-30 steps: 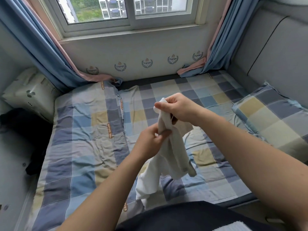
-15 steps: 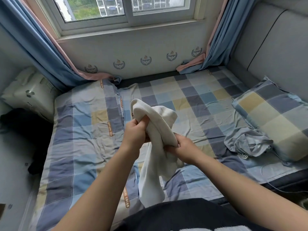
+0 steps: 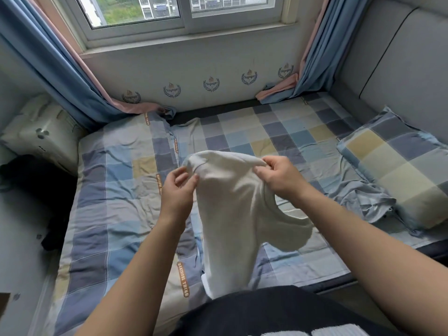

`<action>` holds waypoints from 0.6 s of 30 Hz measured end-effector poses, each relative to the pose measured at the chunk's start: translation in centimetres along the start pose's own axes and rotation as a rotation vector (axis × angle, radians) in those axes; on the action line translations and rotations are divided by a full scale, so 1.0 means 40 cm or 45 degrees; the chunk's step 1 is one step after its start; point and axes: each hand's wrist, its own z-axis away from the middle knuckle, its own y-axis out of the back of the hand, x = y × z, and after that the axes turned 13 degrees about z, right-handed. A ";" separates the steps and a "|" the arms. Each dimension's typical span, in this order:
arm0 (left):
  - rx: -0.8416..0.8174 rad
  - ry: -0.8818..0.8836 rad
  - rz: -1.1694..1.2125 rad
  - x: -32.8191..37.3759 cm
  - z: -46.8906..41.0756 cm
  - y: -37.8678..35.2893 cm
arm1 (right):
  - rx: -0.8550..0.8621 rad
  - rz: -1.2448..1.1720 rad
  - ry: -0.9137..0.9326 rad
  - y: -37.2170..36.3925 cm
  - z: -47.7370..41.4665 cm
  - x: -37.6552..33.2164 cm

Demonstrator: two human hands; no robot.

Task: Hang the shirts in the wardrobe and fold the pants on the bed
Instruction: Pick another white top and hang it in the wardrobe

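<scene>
I hold a white garment (image 3: 232, 209) up over the checked bed (image 3: 116, 202); it hangs down toward my lap. My right hand (image 3: 278, 178) pinches its top edge on the right side. My left hand (image 3: 180, 190) is at the garment's left edge, with its fingers loosely curled against the cloth; whether it grips is unclear. A crumpled blue-grey garment (image 3: 363, 202) lies on the bed to the right, against the pillow.
A checked pillow (image 3: 397, 166) lies at the right by the grey headboard (image 3: 400, 69). Window and blue-pink curtains (image 3: 60, 69) stand behind the bed. A white bag (image 3: 41, 139) and dark clothing (image 3: 29, 180) sit at the left.
My hands have moved apart and spread the top of the white garment wider. My right hand rose from the garment's middle to its top edge.
</scene>
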 end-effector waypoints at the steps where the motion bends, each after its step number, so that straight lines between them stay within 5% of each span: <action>1: -0.045 -0.121 -0.150 0.005 0.008 -0.004 | -0.021 -0.076 0.008 0.010 -0.005 -0.024; 6: -0.500 -0.263 -0.296 0.009 0.106 -0.069 | -0.039 -0.433 -0.105 0.045 -0.015 -0.123; 18: -0.264 -0.162 -0.662 -0.108 0.095 -0.111 | 0.024 -1.094 -0.212 0.099 -0.010 -0.193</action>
